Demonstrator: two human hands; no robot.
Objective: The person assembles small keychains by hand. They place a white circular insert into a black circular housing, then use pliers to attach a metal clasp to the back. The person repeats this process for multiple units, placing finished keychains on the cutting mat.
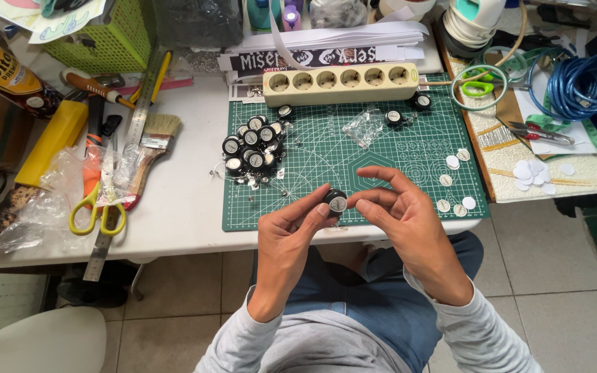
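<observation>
Reel (336,202), a small round black badge reel with a pale disc on its face, sits over the near edge of the green mat (326,159), held above the person's lap. Its back and any clip are hidden by the fingers, and the mark on the disc is too small to make out.

Left hand (286,238) is mostly closed: thumb and forefinger pinch the reel from the left, the other fingers curled under. Right hand (402,214) is half open; its thumb and forefinger tips (355,202) meet just beside the reel's right edge, and whether they touch it or hold something tiny I cannot tell. The remaining fingers spread loosely above.

Going left to right across the table (188,207): yellow scissors (95,200) lie on clear plastic bags, a paintbrush (153,141) beside a steel ruler (115,200), then a pile of similar reels (253,145) on the mat's left part. A cream power strip (340,83) runs along the mat's far edge. White paper discs (454,162) dot the mat's right side, and a blue coiled cable (585,83) lies far right, partly cut off.
</observation>
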